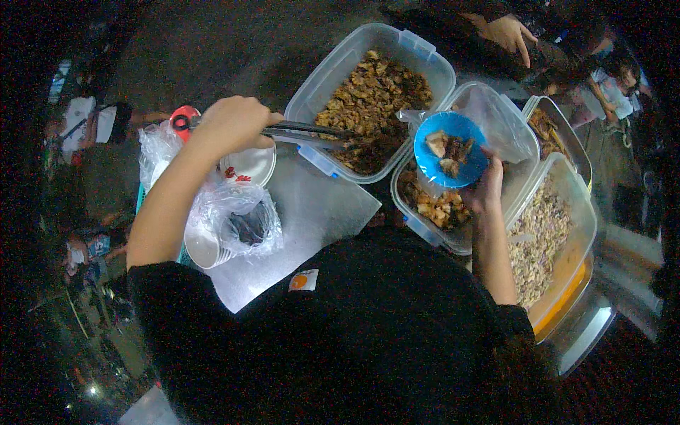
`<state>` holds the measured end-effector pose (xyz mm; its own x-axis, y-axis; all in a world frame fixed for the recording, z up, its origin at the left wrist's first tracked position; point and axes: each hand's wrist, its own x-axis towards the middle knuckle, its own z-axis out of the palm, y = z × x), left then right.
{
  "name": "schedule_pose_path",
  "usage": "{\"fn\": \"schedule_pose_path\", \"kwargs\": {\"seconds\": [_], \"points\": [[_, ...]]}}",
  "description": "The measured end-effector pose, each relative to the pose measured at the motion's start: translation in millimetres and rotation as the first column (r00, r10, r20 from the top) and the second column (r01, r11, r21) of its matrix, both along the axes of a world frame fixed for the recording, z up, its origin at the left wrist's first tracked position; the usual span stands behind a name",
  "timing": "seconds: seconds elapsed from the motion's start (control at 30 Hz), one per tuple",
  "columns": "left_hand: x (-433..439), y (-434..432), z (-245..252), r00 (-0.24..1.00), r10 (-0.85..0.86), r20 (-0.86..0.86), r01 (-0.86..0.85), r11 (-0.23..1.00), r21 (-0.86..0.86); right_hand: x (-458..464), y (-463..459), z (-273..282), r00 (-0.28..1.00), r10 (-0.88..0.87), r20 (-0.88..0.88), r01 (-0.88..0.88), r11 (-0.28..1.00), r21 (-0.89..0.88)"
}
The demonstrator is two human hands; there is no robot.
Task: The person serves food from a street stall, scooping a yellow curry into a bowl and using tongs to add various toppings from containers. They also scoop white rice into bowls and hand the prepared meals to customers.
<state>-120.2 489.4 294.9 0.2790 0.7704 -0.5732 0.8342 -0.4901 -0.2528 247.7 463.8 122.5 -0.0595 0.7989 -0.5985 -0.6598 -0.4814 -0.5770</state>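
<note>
My left hand (pixel 236 125) is closed around dark metal tongs (pixel 303 129). The tips of the tongs reach into brown chopped food (pixel 377 95) in a large clear plastic container (pixel 313 79). On the right, my right hand (pixel 486 183) holds a blue bowl (pixel 425 167), which appears lined with clear plastic film and has a few pieces of food (pixel 449 154) in it. The bowl is above a second clear container (pixel 430 234), where browned food chunks (pixel 438 207) lie. Contact between the tong tips and the food cannot be made out clearly.
Further right stand a container of pale chopped food (pixel 542 239) and a tray with orange contents (pixel 568 292). Stacked white cups (pixel 204 247), crumpled clear plastic bags (pixel 260 212) and a round lid (pixel 260 159) lie at left. Another person's hand (pixel 510 34) points at the upper right.
</note>
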Motion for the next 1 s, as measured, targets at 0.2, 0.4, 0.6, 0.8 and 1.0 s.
{"fn": "schedule_pose_path", "kwargs": {"seconds": [0.2, 0.4, 0.6, 0.8, 1.0], "points": [[-34, -16, 67, 0.969, 0.161, 0.189, -0.177, 0.982, 0.069, -22, 14, 18, 0.992, 0.104, 0.067, -0.112, 0.986, 0.125], [11, -39, 111, 0.954, 0.110, 0.277, -0.174, 0.960, 0.219, -44, 39, 3, 0.987, 0.161, -0.011, -0.159, 0.983, 0.088], [45, -48, 106, 0.957, -0.186, 0.223, 0.081, 0.908, 0.410, -61, 40, 5, 0.982, 0.150, -0.113, -0.145, 0.988, 0.051], [39, -65, 114, 0.968, -0.062, 0.244, -0.052, 0.899, 0.435, -61, 39, 29, 0.973, 0.177, -0.146, -0.181, 0.983, -0.016], [29, -76, 112, 0.967, 0.036, 0.251, -0.127, 0.926, 0.354, -64, 38, 21, 0.955, 0.237, -0.177, -0.233, 0.972, 0.043]]}}
